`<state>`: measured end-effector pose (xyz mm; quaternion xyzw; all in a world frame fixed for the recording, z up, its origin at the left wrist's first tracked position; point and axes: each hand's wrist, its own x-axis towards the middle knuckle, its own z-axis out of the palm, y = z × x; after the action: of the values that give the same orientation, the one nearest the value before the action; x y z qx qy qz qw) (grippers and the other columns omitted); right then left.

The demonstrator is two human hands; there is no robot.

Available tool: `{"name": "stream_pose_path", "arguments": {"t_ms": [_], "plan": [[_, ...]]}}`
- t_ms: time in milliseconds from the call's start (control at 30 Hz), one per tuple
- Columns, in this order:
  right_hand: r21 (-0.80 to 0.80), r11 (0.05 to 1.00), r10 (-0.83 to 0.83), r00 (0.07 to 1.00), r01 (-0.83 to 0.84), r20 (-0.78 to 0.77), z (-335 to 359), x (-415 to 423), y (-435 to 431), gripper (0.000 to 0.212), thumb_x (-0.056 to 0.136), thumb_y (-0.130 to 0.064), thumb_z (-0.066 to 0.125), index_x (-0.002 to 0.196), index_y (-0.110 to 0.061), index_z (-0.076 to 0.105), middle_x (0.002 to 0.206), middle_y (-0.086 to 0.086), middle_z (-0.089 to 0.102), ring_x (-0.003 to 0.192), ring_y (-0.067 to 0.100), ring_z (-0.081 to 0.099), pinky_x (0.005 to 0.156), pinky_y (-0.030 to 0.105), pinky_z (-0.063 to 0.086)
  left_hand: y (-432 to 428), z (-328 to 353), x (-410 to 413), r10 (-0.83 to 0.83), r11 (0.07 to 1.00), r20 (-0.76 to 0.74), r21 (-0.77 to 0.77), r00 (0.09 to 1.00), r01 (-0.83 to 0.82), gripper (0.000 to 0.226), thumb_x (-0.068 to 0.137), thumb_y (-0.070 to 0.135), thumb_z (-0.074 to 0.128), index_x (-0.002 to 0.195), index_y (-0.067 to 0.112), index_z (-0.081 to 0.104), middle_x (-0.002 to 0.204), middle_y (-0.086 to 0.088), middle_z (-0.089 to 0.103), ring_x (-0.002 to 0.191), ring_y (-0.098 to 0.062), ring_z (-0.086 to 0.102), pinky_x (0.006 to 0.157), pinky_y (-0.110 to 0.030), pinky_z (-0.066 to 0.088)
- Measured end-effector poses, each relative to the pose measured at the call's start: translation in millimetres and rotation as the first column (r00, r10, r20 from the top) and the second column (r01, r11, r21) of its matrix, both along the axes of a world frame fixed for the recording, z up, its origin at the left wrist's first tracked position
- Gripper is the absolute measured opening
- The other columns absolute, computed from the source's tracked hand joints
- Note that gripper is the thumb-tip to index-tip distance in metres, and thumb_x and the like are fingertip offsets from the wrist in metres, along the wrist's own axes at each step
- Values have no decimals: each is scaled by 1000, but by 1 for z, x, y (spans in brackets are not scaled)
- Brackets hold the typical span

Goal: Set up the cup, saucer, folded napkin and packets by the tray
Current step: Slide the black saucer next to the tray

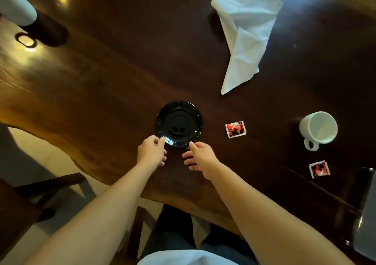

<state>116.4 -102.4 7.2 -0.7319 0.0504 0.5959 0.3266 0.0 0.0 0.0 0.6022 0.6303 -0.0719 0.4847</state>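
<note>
A black glossy saucer lies flat on the dark wooden table. My left hand pinches its near left rim between thumb and forefinger. My right hand rests at the near right rim, its fingertip touching the edge and the other fingers spread. A white cup stands to the right, handle towards me. A crumpled white napkin lies at the back right. One red packet sits between saucer and cup, another red packet nearer the right edge.
A dark tray shows partly at the lower right edge. A dark lamp base with a white shade stands at the back left. Wooden chairs stand beside the table's curved near edge.
</note>
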Motion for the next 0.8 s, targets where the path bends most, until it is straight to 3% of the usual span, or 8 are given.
{"name": "stream_pose_path", "arguments": {"t_ms": [133, 433, 800], "plan": [[-28, 996, -80, 997, 81, 22, -4, -4, 6, 19, 106, -29, 44, 104, -14, 56, 90, 5, 71, 77, 19, 67, 63, 32, 55, 3, -5, 1, 38, 999, 14, -18, 999, -38, 23, 103, 34, 52, 104, 13, 62, 81, -4, 71, 62, -15, 69, 44, -20, 50], [-39, 990, -130, 978, 138, 160, -3, -4, 9, 21, 105, -23, 45, 90, -14, 56, 79, 4, 70, 70, 13, 63, 62, 28, 54, 1, 3, 8, 128, 991, 54, -52, 990, -125, 23, 101, 28, 57, 84, 13, 59, 81, -8, 71, 63, -15, 65, 52, -26, 53], [-22, 971, -230, 954, 238, 192, 24, 16, -19, 19, 104, -21, 49, 93, -11, 62, 74, 5, 68, 70, 14, 63, 63, 30, 58, -22, 37, 36, 110, 994, 76, 17, 991, -112, 20, 99, 23, 60, 85, 9, 61, 72, -6, 71, 57, -11, 67, 60, -25, 58]]}}
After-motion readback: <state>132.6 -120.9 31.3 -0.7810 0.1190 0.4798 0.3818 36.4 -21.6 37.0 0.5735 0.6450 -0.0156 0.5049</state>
